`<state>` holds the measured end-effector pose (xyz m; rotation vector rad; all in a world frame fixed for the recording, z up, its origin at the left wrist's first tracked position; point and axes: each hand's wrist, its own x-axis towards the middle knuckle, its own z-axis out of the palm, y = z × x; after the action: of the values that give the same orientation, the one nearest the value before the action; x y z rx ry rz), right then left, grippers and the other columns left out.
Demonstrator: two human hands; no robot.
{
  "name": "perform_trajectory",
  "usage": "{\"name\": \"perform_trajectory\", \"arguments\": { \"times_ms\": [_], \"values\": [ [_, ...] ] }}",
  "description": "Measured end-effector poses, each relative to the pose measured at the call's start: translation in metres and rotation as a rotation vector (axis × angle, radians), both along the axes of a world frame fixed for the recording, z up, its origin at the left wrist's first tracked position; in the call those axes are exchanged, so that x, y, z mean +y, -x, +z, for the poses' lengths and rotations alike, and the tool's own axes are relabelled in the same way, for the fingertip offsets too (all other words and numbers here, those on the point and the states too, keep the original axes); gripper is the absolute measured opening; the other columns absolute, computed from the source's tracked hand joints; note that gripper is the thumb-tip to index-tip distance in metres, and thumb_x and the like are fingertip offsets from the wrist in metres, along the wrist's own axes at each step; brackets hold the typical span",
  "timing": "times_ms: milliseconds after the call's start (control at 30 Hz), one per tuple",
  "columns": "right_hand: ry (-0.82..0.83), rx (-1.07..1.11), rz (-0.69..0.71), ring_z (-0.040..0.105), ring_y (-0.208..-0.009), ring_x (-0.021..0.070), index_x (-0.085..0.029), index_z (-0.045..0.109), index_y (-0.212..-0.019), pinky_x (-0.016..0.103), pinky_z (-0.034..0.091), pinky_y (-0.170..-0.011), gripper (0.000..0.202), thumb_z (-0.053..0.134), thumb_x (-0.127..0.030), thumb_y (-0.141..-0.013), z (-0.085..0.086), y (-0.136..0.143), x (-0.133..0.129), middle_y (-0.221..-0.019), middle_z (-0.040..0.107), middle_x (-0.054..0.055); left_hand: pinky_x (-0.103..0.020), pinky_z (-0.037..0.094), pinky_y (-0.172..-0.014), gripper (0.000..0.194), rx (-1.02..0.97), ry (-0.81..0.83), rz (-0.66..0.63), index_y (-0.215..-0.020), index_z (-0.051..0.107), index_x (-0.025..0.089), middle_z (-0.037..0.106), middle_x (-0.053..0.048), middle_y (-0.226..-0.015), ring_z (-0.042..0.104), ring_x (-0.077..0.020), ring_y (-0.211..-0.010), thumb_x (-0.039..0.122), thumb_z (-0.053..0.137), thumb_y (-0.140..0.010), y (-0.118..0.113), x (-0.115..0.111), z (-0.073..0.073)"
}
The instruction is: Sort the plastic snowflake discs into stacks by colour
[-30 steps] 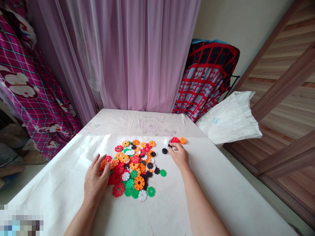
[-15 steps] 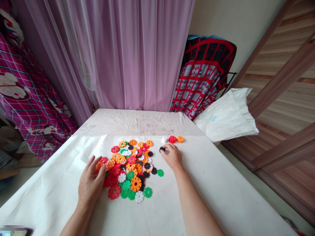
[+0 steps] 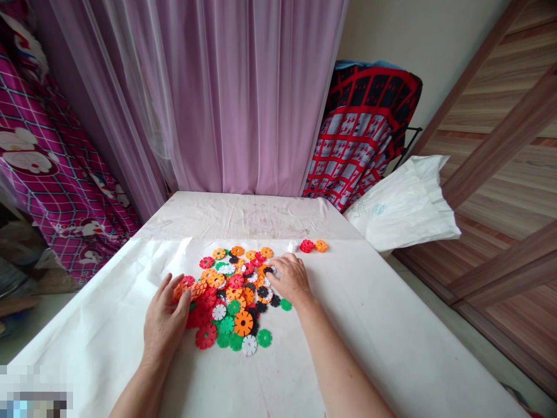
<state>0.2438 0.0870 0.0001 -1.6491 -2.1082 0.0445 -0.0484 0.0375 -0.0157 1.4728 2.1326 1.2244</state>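
A pile of slotted plastic snowflake discs (image 3: 234, 307) in red, orange, green, white and black lies spread on the white-covered table. My left hand (image 3: 164, 316) rests at the pile's left edge. Its fingers are apart around several orange discs (image 3: 198, 289), without a visible grip on them. At the upper right of the pile, my right hand (image 3: 290, 280) has its thumb and fingertips closed at a black disc (image 3: 268, 270). The palm side of this hand is hidden. Beyond it stand small clusters of discs: a white one (image 3: 293, 246), a red one (image 3: 307, 246) and an orange one (image 3: 321, 246).
The white table cover (image 3: 369, 325) reaches toward me. A white bag (image 3: 404, 203) leans at the table's right edge. Purple curtains (image 3: 243, 98) hang behind, with patterned red cloth (image 3: 361, 133) beside them. Wooden doors (image 3: 500, 174) stand to the right.
My right hand has moved left and slightly nearer, from beside the white cluster to the pile. The black piece it pinched there no longer shows. My left hand has kept its place.
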Motion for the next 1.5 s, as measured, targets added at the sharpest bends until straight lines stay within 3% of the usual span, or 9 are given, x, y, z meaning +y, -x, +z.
{"name": "perform_trajectory", "arguments": {
  "times_ms": [200,467,600,1133,1500],
  "values": [
    [0.078,-0.026,-0.014,0.054,-0.108,0.0211,-0.029,0.072,-0.101,0.033,0.034,-0.088,0.018,0.063,-0.028,-0.084,-0.003,0.005,0.000,-0.105,0.075,0.000,-0.045,0.042,-0.112,0.043,0.005,-0.014,-0.006,-0.120,0.067,0.027,0.053,-0.006,-0.147,0.054,-0.0293,-0.131,0.050,0.051,-0.086,0.000,0.001,-0.003],
    [0.049,-0.021,0.010,0.053,-0.112,0.0214,-0.028,0.070,-0.107,0.034,0.033,-0.089,0.024,0.064,-0.030,-0.084,-0.001,0.008,0.001,-0.116,0.072,0.002,-0.045,0.042,-0.111,0.044,0.024,-0.004,-0.009,-0.120,0.067,0.028,0.053,-0.006,-0.147,0.054,-0.0295,-0.129,0.049,0.050,-0.086,0.001,0.000,-0.003],
    [0.065,-0.047,0.003,0.054,-0.108,0.0219,-0.027,0.070,-0.102,0.034,0.031,-0.087,0.019,0.063,-0.028,-0.085,0.001,0.011,0.002,-0.109,0.074,0.002,-0.043,0.042,-0.111,0.043,0.047,-0.002,-0.011,-0.122,0.066,0.029,0.053,-0.004,-0.147,0.056,-0.0282,-0.128,0.048,0.052,-0.086,0.001,0.000,-0.004],
    [0.094,-0.007,0.037,0.052,-0.112,0.0215,-0.027,0.068,-0.104,0.035,0.029,-0.090,0.021,0.060,-0.026,-0.086,0.003,0.016,0.004,-0.110,0.073,0.001,-0.046,0.040,-0.113,0.044,0.020,0.022,-0.008,-0.121,0.066,0.026,0.052,-0.006,-0.148,0.051,-0.0302,-0.133,0.048,0.050,-0.087,-0.003,-0.002,0.004],
    [0.140,-0.131,0.045,0.054,-0.109,0.0231,-0.024,0.068,-0.105,0.037,0.028,-0.089,0.021,0.060,-0.023,-0.085,0.015,0.021,0.002,-0.106,0.073,0.005,-0.044,0.040,-0.113,0.045,0.016,0.018,-0.011,-0.122,0.066,0.025,0.052,-0.007,-0.148,0.052,-0.0288,-0.133,0.047,0.050,-0.086,-0.004,-0.002,0.006]
  ]
}}
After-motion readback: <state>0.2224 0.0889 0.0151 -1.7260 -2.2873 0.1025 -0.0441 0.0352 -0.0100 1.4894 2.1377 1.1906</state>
